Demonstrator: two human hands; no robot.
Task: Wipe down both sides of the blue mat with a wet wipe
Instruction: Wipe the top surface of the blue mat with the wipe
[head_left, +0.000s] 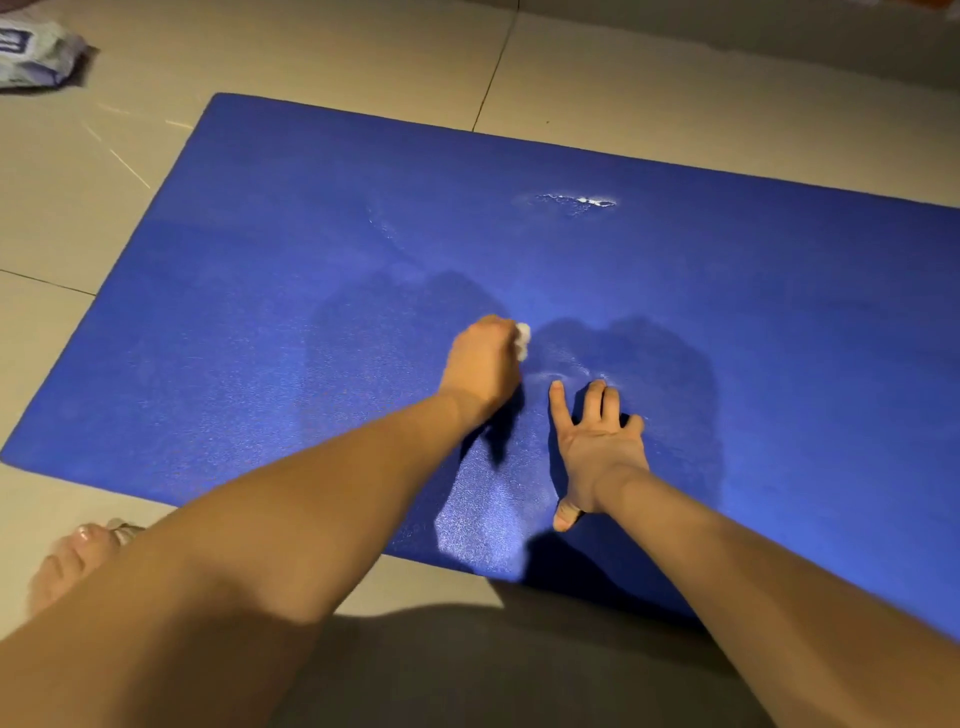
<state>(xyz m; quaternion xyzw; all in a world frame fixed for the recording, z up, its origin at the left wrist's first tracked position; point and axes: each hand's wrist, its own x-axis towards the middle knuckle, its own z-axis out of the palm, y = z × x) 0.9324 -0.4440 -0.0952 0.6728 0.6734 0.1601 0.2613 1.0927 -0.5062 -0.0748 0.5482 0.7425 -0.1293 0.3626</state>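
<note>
Left hand (483, 364) first: it's balled into a fist, fingers curled tight round a wadded white wet wipe (522, 340), with just a tuft of it poking out on the far side of the knuckles. The fist is down on the blue mat (311, 249), about midway between its near and far edges. Just beside it, to the right and a little nearer the near edge, the right hand (597, 447) is planted palm-down on the mat, fingers (557, 405) spread and straight, thumb stuck out back toward the near edge. It holds nothing.

Around both hands the mat's surface shows darker, rounded patches, one to the left of the fist and one beyond the flat hand. Further out, close to the far edge, there's a white scuffed patch (576, 201).

The mat itself lies flat on a pale tiled floor (363, 52); its right end runs out of view. On the floor beyond the mat's far left corner lies a pack of wipes (31, 52). A bare foot (72, 556) rests on the tiles by the near left corner.
</note>
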